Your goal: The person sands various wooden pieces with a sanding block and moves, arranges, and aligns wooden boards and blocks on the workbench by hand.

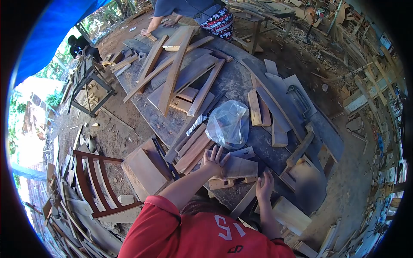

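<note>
My left hand (214, 164) lies with fingers spread on the left end of a short wooden board (239, 167). Close to the board's right end is my right hand (265, 185), its fingers stretched out; whether they touch the board I cannot tell. Beneath the board sits a lighter wood piece with cut-outs (221, 183). Just beyond my left hand, a clear plastic bag (228, 124) rests on the dark worktable (226, 92). Reddish wood strips (194, 151) lie to the left of the bag.
Across the table, a person (189, 10) leans over beside piled planks (176, 71). On the right are a wooden mallet-like tool (300, 148) and a metal clamp (297, 101). A slatted wooden frame (101, 182) stands left. Scrap wood (368, 92) lines the right side.
</note>
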`<action>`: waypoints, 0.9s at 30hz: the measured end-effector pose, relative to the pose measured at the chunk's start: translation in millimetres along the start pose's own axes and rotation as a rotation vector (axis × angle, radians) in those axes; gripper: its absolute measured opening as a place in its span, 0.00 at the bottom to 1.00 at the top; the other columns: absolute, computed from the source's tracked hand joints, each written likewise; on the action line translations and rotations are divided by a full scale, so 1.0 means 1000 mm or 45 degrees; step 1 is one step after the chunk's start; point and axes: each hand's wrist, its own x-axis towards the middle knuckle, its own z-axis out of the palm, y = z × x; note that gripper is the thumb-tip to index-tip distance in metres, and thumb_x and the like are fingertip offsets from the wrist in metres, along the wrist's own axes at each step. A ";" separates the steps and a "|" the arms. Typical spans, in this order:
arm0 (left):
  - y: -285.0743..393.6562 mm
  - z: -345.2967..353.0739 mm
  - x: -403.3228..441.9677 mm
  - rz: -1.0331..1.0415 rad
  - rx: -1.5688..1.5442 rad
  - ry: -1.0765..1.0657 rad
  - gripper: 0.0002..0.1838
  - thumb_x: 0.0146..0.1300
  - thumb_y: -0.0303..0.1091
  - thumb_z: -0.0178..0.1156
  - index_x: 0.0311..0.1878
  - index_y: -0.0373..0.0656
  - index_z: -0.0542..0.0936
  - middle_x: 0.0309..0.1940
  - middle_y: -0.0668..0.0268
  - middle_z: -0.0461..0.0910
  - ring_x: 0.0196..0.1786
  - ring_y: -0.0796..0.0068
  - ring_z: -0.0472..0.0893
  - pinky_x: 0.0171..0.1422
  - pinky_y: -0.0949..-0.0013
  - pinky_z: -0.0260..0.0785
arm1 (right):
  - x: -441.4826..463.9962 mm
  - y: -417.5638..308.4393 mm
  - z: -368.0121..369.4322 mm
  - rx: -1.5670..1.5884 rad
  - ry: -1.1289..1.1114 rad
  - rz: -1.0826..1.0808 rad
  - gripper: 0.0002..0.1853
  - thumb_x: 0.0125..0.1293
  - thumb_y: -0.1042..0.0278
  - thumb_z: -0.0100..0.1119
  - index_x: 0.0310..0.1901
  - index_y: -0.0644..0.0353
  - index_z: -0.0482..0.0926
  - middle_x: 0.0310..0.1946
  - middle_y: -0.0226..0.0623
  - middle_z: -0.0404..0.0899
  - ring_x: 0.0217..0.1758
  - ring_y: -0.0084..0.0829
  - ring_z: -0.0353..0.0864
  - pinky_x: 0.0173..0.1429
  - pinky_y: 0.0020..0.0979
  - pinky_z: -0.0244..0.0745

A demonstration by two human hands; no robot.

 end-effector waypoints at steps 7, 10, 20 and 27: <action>-0.001 0.004 0.003 -0.002 0.004 0.022 0.64 0.39 0.73 0.58 0.69 0.59 0.29 0.70 0.54 0.21 0.71 0.49 0.25 0.68 0.36 0.26 | -0.001 -0.001 -0.001 0.062 -0.041 0.068 0.18 0.59 0.69 0.55 0.51 0.64 0.70 0.55 0.51 0.66 0.60 0.49 0.64 0.62 0.43 0.61; -0.001 0.004 0.002 0.002 0.009 0.031 0.64 0.39 0.73 0.58 0.69 0.58 0.29 0.70 0.53 0.22 0.71 0.49 0.25 0.68 0.36 0.26 | 0.000 0.000 0.000 0.052 -0.046 0.063 0.18 0.59 0.69 0.55 0.51 0.64 0.70 0.55 0.51 0.66 0.59 0.49 0.64 0.62 0.43 0.61; -0.001 0.005 0.002 0.011 0.010 0.043 0.64 0.39 0.74 0.57 0.69 0.58 0.29 0.70 0.53 0.22 0.71 0.48 0.25 0.67 0.36 0.26 | -0.002 -0.001 0.007 -0.008 -0.041 0.036 0.18 0.58 0.68 0.55 0.50 0.65 0.70 0.55 0.52 0.66 0.58 0.50 0.65 0.60 0.44 0.63; -0.001 0.003 0.001 0.009 0.022 0.031 0.64 0.39 0.73 0.57 0.70 0.57 0.29 0.70 0.53 0.22 0.71 0.48 0.25 0.68 0.36 0.26 | -0.005 0.001 0.009 0.017 -0.054 0.042 0.18 0.58 0.68 0.54 0.49 0.66 0.70 0.55 0.53 0.66 0.58 0.50 0.65 0.61 0.44 0.61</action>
